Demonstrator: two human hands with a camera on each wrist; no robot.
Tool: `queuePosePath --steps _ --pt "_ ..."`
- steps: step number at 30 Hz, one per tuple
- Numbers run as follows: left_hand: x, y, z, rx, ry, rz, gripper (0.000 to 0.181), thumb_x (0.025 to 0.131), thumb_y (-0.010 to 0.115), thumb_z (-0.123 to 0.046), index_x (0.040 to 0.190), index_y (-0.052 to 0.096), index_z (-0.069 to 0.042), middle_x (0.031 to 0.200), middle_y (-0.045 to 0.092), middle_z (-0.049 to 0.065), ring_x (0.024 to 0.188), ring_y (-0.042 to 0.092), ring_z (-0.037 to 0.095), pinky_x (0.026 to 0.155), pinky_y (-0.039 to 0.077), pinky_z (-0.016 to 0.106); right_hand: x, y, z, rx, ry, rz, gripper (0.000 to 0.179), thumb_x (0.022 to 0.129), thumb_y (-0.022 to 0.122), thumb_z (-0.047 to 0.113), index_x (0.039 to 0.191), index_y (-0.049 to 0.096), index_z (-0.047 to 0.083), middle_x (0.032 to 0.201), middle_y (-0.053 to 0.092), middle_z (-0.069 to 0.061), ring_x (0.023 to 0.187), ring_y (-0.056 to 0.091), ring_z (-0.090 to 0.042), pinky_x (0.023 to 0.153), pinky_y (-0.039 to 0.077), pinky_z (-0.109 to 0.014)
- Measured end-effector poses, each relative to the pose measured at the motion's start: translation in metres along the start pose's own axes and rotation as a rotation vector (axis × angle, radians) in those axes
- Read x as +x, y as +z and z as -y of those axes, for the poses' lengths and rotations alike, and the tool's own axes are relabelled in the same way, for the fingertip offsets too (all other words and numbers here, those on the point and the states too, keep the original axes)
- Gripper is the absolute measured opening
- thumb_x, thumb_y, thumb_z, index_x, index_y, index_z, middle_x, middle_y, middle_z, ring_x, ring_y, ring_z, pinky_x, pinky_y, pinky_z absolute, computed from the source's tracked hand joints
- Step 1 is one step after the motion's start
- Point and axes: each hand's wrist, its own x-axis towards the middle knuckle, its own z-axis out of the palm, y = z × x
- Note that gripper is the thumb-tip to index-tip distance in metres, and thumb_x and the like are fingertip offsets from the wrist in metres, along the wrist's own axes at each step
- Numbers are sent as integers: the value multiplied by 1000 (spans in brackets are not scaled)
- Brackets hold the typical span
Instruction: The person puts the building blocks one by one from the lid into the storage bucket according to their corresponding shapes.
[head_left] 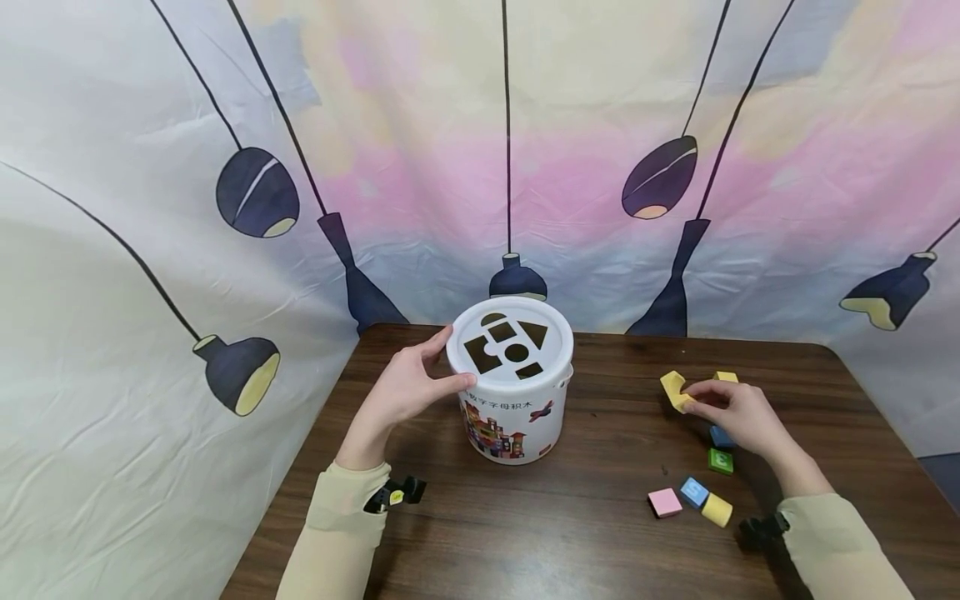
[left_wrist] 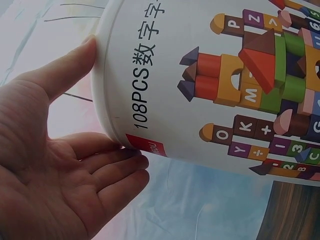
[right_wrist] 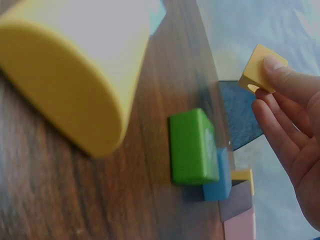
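Note:
A white bucket (head_left: 510,425) printed with pictures of building blocks stands upright on the table. Its white lid (head_left: 551,367) has several shaped holes, among them a circle, a triangle and a notched square. My left hand (head_left: 401,383) grips the lid's left edge, thumb at the near side and fingers farther round, as the left wrist view also shows. Right of the bucket, my right hand (head_left: 738,417) pinches a yellow arch block (head_left: 675,392) between thumb and fingers. In the right wrist view this block (right_wrist: 262,67) is raised, and part of its curved notch shows underneath.
Near the right hand lie a yellow block (head_left: 725,377), a blue block (head_left: 722,437) and a green block (head_left: 721,461). Closer to me are a pink block (head_left: 664,502), another blue block (head_left: 694,492) and a yellow half-cylinder (head_left: 717,509). A patterned cloth (head_left: 450,167) hangs behind the brown table (head_left: 600,542).

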Motion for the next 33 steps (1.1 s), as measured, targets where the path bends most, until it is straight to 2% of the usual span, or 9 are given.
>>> queuePosePath --steps 11,16,21,33 --pt "0 0 0 8 6 1 99 89 88 -47 166 38 -12 168 40 6 151 44 31 120 40 53 5 -1 32 113 -7 -45 26 99 82 25 117 78 8 103 78 -7 83 68 -6 65 56 -24" --pt "-1 0 0 15 3 -3 99 88 88 -47 166 38 -12 168 40 6 150 45 30 119 41 53 10 -2 48 177 -59 -66 30 99 80 17 127 76 5 107 76 -12 83 68 -10 66 57 -23" --pt "0 0 -1 2 -1 0 98 89 89 -45 166 39 -11 168 40 6 150 45 31 119 41 52 13 -6 67 230 -54 -64 32 100 80 20 129 76 7 111 76 -13 85 68 -14 68 59 -24" --pt "0 0 0 -21 5 5 99 89 89 -45 166 38 -11 169 39 7 151 44 31 120 41 52 26 -14 112 335 -106 -133 28 98 83 21 122 78 7 102 77 2 85 73 -14 67 60 -23"
